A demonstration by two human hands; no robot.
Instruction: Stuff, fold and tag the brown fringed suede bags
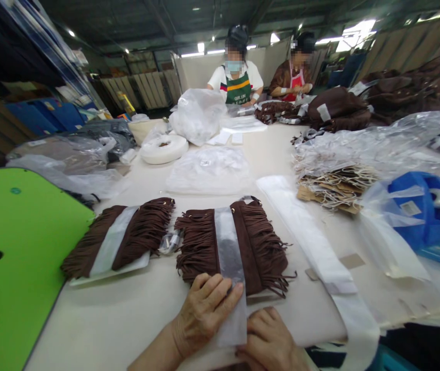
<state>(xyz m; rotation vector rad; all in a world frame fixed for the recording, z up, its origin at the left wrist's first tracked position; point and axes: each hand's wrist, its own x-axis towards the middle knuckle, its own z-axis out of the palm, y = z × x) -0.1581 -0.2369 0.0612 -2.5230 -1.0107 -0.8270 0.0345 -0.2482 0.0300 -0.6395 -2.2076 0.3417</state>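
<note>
A dark brown fringed bag lies on the table in front of me, a translucent white strip running down its middle and past its near edge. My left hand is closed over this strip at the bag's near edge, fingers bent and pressed together. Beside the strip's loose near end, my right hand is closed with curled fingers at its right edge; the fingertips are partly hidden. Further left lies a second brown fringed bag with a similar strip across it. A small clear packet sits between the bags.
A green panel stands at the left. To the right are a long white strip, paper tags with strings and a blue tape dispenser. Plastic bags and a white roll lie beyond. Two people work at the far end.
</note>
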